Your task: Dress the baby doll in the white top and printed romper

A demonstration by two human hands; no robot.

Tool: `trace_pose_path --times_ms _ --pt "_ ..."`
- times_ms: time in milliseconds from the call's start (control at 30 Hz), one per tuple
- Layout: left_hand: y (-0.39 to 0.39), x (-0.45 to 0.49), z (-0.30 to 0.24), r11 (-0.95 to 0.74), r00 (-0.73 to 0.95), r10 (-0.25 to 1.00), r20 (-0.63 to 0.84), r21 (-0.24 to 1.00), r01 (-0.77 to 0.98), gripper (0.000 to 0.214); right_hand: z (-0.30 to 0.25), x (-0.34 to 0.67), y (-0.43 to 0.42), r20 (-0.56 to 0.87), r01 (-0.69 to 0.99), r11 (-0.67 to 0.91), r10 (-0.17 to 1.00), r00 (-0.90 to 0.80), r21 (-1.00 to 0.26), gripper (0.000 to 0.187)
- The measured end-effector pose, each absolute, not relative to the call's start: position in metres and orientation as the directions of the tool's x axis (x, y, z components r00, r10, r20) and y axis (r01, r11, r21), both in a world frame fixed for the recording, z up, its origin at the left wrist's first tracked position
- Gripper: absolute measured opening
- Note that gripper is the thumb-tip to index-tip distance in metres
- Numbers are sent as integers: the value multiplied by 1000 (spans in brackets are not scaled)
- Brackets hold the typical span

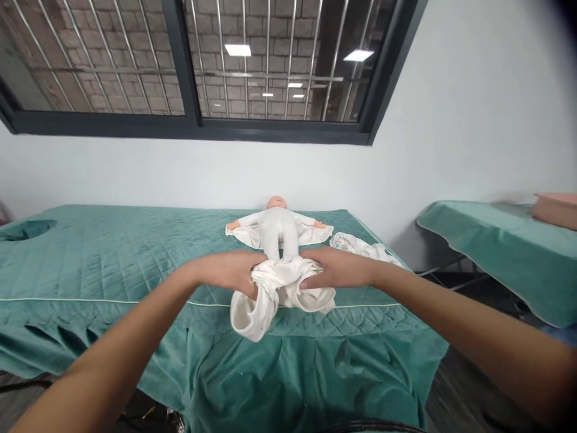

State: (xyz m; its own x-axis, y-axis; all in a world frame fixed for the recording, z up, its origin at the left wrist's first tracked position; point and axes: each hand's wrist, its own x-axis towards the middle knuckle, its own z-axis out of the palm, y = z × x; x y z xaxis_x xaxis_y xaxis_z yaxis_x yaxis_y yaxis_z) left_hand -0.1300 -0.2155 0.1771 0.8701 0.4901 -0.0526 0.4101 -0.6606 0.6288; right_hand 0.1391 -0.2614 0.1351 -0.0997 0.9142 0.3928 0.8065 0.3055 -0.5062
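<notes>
A baby doll (278,225) in white clothes lies on its back on a white cloth (247,236), arms spread, feet toward me. At its feet my left hand (229,272) and my right hand (336,267) both grip a bunched white garment (282,288). Part of the garment hangs over the bed's front edge. Both hands are closed on the fabric, left on its left side, right on its right side.
The doll lies on a bed with a green quilted cover (112,258). Another white cloth (360,245) lies to the right of the doll. A second green-covered bed (496,246) stands at right with a pinkish object (556,209). A barred window (202,60) is above.
</notes>
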Motion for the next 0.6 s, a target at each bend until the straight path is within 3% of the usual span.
trace_pose_path --times_ms 67,133,233,300,467,600 --pt "-217 -135 205 -715 860 503 -86 518 470 31 165 137 -268 400 821 320 908 -123 -473 36" --pt "-222 -138 228 -738 843 535 -58 453 500 30 200 136 -275 320 820 369 916 -241 -437 37" --pt "-237 -138 258 -762 817 573 61 406 504 23 252 131 -286 89 784 471 874 -478 -404 38" --pt "-249 -138 277 -779 787 593 171 368 508 17 278 125 -293 39 779 479 860 -509 -406 41" --pt "-270 -142 306 -801 685 599 415 322 505 15 306 108 -309 129 754 417 902 -412 -508 42" --pt "-275 -147 311 -807 592 578 562 291 513 13 319 103 -313 287 697 478 879 -382 -535 36"
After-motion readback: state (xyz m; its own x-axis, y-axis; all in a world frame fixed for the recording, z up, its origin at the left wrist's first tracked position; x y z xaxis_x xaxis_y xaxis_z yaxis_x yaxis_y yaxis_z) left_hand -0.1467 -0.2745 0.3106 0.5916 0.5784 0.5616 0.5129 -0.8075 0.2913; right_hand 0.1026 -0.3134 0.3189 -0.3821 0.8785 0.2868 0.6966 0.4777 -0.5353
